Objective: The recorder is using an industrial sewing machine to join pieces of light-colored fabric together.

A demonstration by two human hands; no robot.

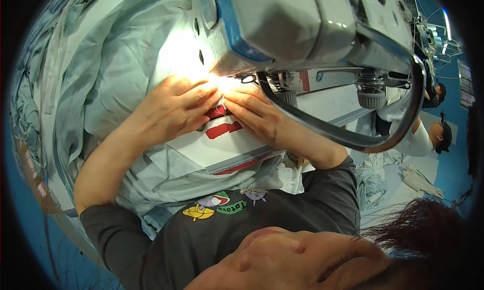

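Observation:
My left hand [176, 108] and my right hand [258, 111] meet under the head of a sewing machine [282, 27], fingertips close together beside its needle area. The fingers of both are bent and pressed together, as in a pinch. Strong lamp glare washes out the fingertips, so what lies between them cannot be made out. A large heap of pale green cloth [118, 63] spreads to the left of my left hand and runs beneath that forearm. Just below the hands, red tape patches [223, 130] show on the white machine bed [201, 151].
A curved metal bar [348, 138] arches close over my right forearm. Thread tension dials [371, 96] stand on the machine's right. A ruler strip [242, 160] lines the near edge of the bed. Other people [428, 131] and more cloth [370, 181] are at right.

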